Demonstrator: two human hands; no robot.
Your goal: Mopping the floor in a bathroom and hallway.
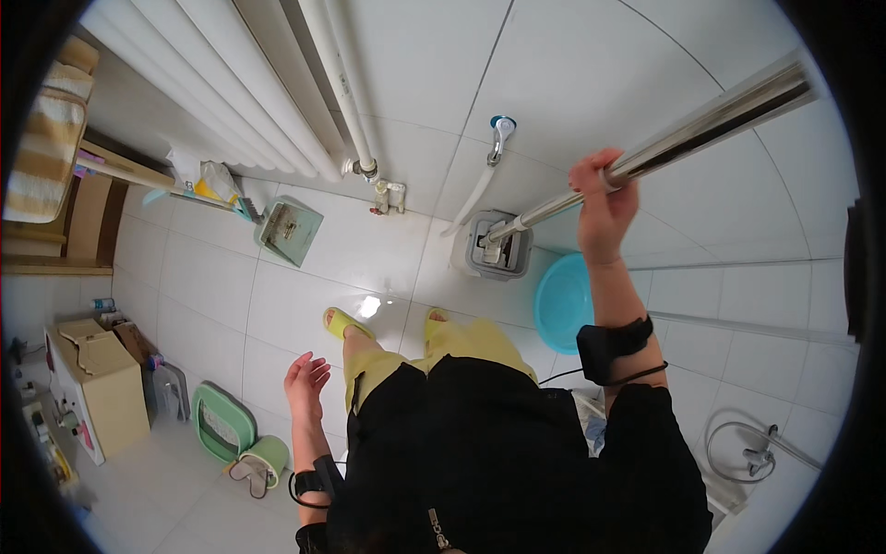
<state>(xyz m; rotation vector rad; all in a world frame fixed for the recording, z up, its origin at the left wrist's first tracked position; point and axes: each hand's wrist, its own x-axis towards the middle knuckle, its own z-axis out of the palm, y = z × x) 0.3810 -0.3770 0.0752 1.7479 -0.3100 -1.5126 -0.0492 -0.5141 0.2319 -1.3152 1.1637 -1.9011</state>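
Observation:
My right hand (pixel 606 190) is closed around the metal pole of a mop (pixel 713 124), which slants from the upper right down into a grey mop bucket (pixel 512 266). The mop's head sits in the bucket's opening, its lower side hidden. Beside the bucket, partly behind my right forearm, lies a light blue plastic basin (pixel 564 305). Out to the left of my body, my left hand (pixel 307 381) is held in the air with its fingers apart and nothing in it. A black device is strapped to each forearm.
A green dustpan (pixel 304 235) lies below a white radiator (pixel 228 83). Wall pipes and a tap (pixel 503 128) with a white hose are ahead. At left stand a cream cabinet (pixel 114 388), a green basin (pixel 225 422) and a green bin (pixel 270 453). A shower mixer (pixel 758 457) is at lower right.

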